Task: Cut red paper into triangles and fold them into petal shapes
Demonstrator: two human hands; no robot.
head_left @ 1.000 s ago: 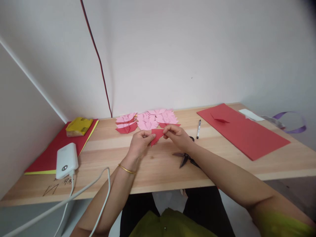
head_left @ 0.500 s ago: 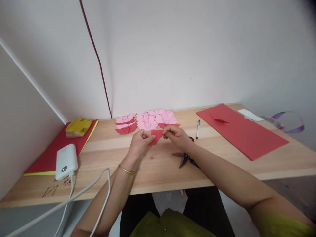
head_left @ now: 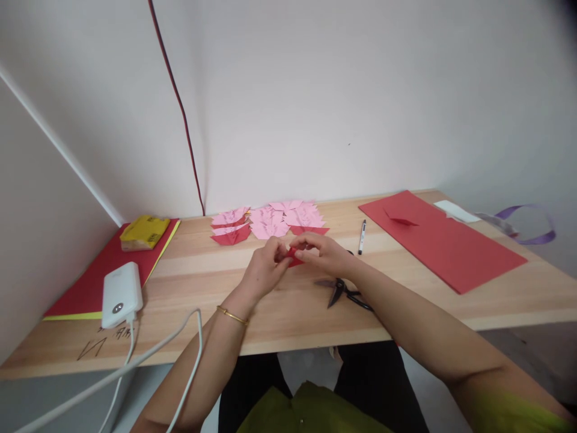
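Note:
Between both hands, above the middle of the wooden table, is a small folded piece of red paper [head_left: 295,262]. My left hand [head_left: 267,264] pinches its left side with thumb and fingers. From the other side my right hand [head_left: 321,252] grips it, fingers curled over the top and hiding much of the fold. Just behind the hands lie rows of folded pink paper pieces [head_left: 269,222], with a red folded piece [head_left: 232,235] at the left front and another red one [head_left: 311,230] at the right. Black scissors [head_left: 340,290] rest with blades apart below my right wrist.
Right of the hands are a marker [head_left: 362,236] and red paper sheets [head_left: 444,240] with a small folded piece on top. A white power bank [head_left: 121,294] with a cable and a yellow packet [head_left: 145,233] sit at left on dark red sheets [head_left: 90,273].
The red paper has been turned and shows less between the fingers. Both hands have drawn closer together, the left shifting right, and the right fingers now curl over the paper.

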